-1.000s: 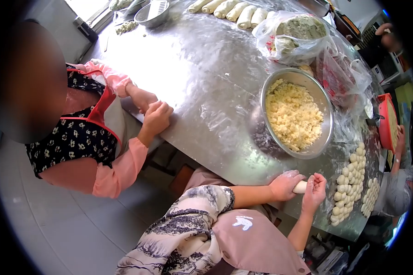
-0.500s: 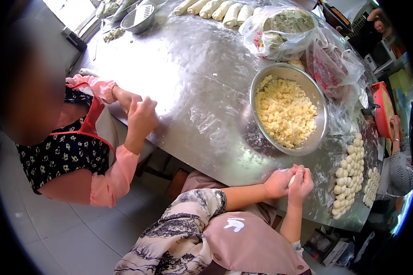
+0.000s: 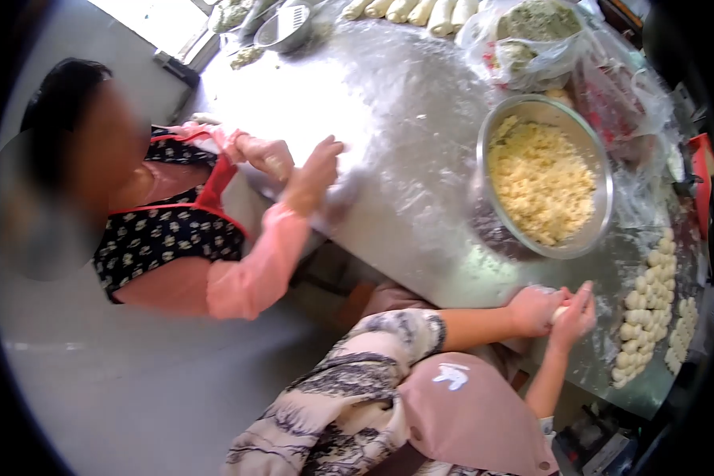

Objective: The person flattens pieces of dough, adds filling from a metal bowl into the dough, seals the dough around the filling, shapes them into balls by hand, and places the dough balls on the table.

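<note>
Left grip (image 3: 534,310): fingers curled closed around a small pale dough piece (image 3: 559,313). Right grip (image 3: 574,319): set against the other end of the same dough piece, fingers partly extended; motion blur prevents confirmation of whether it is clenched on the dough. The dough piece is located between the two grips, mostly covered by them, at the near edge of the tabletop (image 3: 420,170).

Directly beyond the grips, near but apart from them, stands a metal bowl (image 3: 484,170) containing a crumbly yellow mixture (image 3: 543,186). Right of the grips lies a long cluster of small round dough balls (image 3: 646,313), closely grouped; farther right is a narrower cluster of pale pieces (image 3: 681,335).

Well beyond the grips, past the bowl, sits an open clear plastic bag (image 3: 539,28) with greenish contents. A second plastic bag (image 3: 611,99), reddish in parts, lies to its right. At the far edge, a row of pale rolls (image 3: 408,11) is partly cut off by the frame.

Far left of the grips, a co-worker (image 3: 170,238) in a pink-sleeved garment holds both hands over the tabletop edge; whether they hold anything cannot be determined. A grey basin (image 3: 282,36) stands beyond the co-worker. Tabletop surface: whitish smears noted.
</note>
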Demonstrator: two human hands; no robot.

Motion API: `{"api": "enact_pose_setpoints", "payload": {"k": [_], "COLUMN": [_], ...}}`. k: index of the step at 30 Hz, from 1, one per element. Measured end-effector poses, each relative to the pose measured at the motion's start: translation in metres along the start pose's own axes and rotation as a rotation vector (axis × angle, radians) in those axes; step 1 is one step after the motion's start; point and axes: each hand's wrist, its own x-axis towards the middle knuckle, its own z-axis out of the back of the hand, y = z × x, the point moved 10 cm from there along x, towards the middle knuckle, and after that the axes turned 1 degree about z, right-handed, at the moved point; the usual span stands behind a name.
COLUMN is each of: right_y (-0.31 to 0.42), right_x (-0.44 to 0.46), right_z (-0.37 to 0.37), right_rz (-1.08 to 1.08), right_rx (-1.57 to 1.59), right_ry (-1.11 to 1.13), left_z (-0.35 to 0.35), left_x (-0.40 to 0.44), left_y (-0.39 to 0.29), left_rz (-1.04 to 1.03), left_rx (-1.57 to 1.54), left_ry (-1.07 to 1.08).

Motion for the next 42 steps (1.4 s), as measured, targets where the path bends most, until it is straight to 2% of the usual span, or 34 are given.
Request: {"api": "enact_pose_setpoints", "payload": {"k": [2, 4, 6, 8, 11, 15, 21, 24, 28, 30, 32, 35, 39, 42], "right_y": [-0.009, -0.004, 0.001, 0.020, 0.031, 0.027, 0.034, 0.035, 0.033, 0.034, 0.016, -0.008, 0.015, 0.023], "right_x": [0.001, -0.006, 0.004, 0.007, 0.006, 0.010, 0.009, 0.010, 0.017, 0.023, 0.033, 0.035, 0.014, -0.001], "right_z": [0.005, 0.001, 0.010, 0.014, 0.014, 0.013, 0.012, 0.010, 0.014, 0.022, 0.022, 0.015, -0.002, 0.013], "right_rz": [-0.072, -0.042, -0.003, 0.137, 0.253, 0.154, 0.252, 0.284, 0.171, 0.076, -0.128, -0.193, -0.055, -0.043], "right_rx": [-0.008, -0.049, -0.110, -0.315, -0.344, -0.318, -0.450, -0.445, -0.317, -0.227, -0.044, 0.142, 0.018, -0.305], "right_ry": [-0.048, -0.027, -0.056, -0.086, -0.169, -0.126, -0.144, -0.138, -0.125, -0.170, -0.054, 0.117, 0.434, 0.624], "left_z": [0.000, 0.005, 0.000, 0.010, 0.009, 0.005, 0.006, 0.002, 0.019, 0.027, 0.029, 0.013, 0.007, 0.008], "left_x": [-0.006, -0.002, 0.001, 0.004, 0.008, 0.006, 0.009, 0.006, 0.002, -0.002, -0.003, -0.001, 0.001, 0.000], "left_y": [0.004, -0.006, -0.006, -0.013, -0.012, -0.007, -0.014, -0.007, -0.017, -0.027, -0.035, -0.017, -0.009, -0.011], "left_rz": [0.019, -0.029, 0.013, 0.051, 0.048, 0.067, 0.106, 0.040, -0.008, -0.148, -0.197, -0.161, -0.115, -0.156], "left_rx": [0.064, 0.061, 0.096, 0.111, 0.055, 0.129, 0.201, 0.165, 0.075, 0.006, 0.038, 0.084, 0.113, 0.090], "left_ry": [-0.004, -0.037, 0.004, 0.045, 0.034, 0.086, 0.221, 0.118, -0.076, -0.176, -0.182, -0.198, -0.141, -0.131]}}
